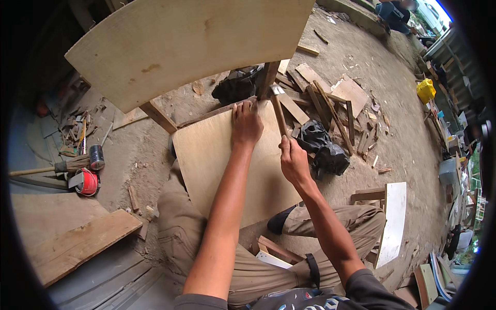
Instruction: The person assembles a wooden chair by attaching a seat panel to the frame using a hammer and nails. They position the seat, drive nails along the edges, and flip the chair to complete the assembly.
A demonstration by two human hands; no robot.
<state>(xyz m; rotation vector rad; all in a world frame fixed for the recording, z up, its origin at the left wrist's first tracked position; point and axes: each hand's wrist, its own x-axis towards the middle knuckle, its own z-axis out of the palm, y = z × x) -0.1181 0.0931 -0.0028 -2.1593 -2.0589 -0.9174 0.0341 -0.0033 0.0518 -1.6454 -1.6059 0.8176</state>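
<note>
My right hand (295, 159) grips the wooden handle of a hammer (280, 113). Its metal head is raised beside a dark upright post (268, 77). My left hand (247, 124) rests at the far edge of a pale plywood seat panel (206, 152), fingers bent and drawn together near the hammer head. Whatever those fingers may pinch is too small to make out. Above the seat stands a curved plywood backrest (191, 44), joined to wooden posts. The seat panel lies between my legs, its near part partly covered by my left forearm.
Scrap wood (330, 111) and black plastic bags (323, 150) litter the ground at right. A small wooden piece with a white panel (392, 222) stands by my right knee. At left are a plank (85, 243), a red container (89, 182) and a can (96, 156). A person (397, 14) sits far off.
</note>
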